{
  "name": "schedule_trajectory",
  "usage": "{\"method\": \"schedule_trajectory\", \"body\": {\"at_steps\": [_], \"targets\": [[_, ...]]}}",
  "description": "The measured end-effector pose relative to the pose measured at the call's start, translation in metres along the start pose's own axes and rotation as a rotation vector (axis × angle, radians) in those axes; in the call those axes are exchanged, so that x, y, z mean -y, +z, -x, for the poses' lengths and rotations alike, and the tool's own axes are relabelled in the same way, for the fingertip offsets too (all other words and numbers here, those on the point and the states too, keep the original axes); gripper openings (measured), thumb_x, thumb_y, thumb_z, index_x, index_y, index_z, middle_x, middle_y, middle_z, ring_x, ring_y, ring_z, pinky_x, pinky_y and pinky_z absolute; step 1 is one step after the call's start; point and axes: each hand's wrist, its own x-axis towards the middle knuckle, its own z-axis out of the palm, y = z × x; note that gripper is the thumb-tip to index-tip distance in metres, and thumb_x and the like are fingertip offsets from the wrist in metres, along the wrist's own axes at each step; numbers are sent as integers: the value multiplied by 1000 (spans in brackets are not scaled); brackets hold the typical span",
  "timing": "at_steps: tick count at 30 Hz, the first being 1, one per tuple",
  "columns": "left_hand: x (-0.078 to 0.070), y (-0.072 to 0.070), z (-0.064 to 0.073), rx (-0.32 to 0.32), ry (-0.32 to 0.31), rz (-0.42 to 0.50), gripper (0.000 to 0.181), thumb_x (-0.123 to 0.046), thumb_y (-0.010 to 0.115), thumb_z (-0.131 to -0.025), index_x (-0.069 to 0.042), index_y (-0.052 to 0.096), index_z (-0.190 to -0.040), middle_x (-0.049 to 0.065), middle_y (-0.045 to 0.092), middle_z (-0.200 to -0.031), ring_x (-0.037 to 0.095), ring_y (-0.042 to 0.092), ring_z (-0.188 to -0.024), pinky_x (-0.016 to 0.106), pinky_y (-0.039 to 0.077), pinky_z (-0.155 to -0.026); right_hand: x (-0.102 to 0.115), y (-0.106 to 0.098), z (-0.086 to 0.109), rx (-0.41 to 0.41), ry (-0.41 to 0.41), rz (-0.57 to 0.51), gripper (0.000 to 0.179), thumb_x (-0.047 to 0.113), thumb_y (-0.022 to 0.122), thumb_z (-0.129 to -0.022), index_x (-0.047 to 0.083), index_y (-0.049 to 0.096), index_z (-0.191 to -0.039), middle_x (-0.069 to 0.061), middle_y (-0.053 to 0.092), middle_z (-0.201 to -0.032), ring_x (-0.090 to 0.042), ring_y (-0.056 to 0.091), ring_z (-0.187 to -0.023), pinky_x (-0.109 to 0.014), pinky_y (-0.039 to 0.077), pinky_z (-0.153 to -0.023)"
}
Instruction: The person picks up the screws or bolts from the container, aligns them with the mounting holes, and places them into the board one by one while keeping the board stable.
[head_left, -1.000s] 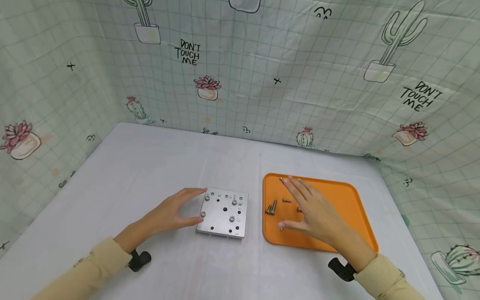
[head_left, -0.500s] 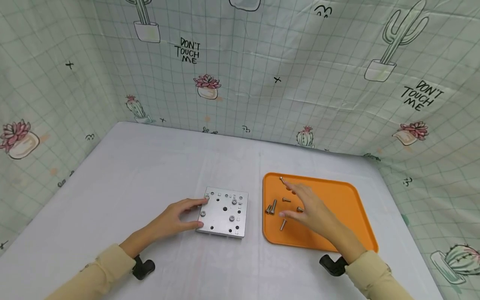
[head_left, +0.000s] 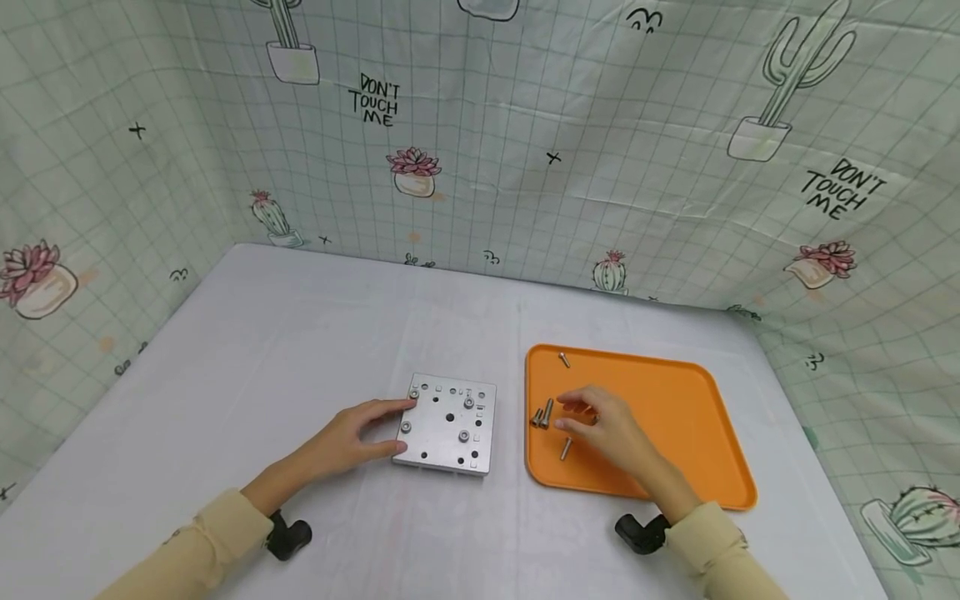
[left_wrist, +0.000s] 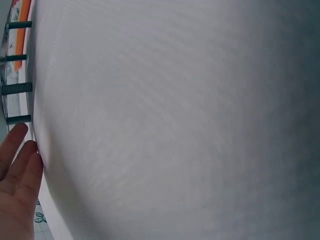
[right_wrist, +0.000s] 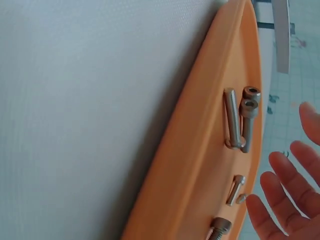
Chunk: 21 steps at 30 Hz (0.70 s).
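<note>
My left hand (head_left: 337, 442) rests its index finger and thumb at the left edge of a silver metal plate (head_left: 435, 442) with holes. Socket-head screws (head_left: 464, 437) sit in several of the holes. Beneath the plate, threaded shanks (left_wrist: 18, 88) project in the left wrist view, close to the extended fingers (left_wrist: 30, 175). My right hand (head_left: 607, 425) hovers over an orange tray (head_left: 675, 425), fingers slightly bent and nothing between them. Near its fingertips lie two larger screws (head_left: 547, 414) side by side; the right wrist view shows a third screw (right_wrist: 233, 117) against them.
A small screw (head_left: 564, 360) lies by the tray's back left corner, and another screw (head_left: 566, 448) near its front. The tray's raised rim (head_left: 622, 496) surrounds them. White cloth (head_left: 337, 317) covers the table, and a printed curtain (head_left: 480, 125) stands behind.
My right hand has lowered and drawn back toward me over the tray, its fingers bending more. My left fingers have settled on the plate's left edge.
</note>
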Motion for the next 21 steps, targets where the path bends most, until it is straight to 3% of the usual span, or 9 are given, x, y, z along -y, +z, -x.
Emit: {"method": "schedule_trajectory", "body": {"at_steps": [5,11,21], "targets": [[1,1,0,3,1,0,56,-34,70,-83,-15,53,-133,9,51,-138,29,45,-129,47,36,-106,-1,8,0,-9,61,-44,27,17,74,-79,5,67,-102,-7,68,-97,-20,62,-88,-26,52,-73],[2,0,0,5,-16,11,57,-33,71,-81,-16,53,-133,7,50,-139,27,44,-130,46,37,-106,-2,16,-3,4,141,-29,20,17,73,-80,7,68,-96,-5,66,-93,-18,60,-87,-30,52,-77],[4,1,0,12,-28,40,59,-36,71,-80,-18,52,-133,4,49,-139,24,45,-129,44,38,-106,3,26,-7,9,162,50,12,16,75,-78,9,66,-83,2,61,-79,-13,50,-78,-24,45,-68]]}}
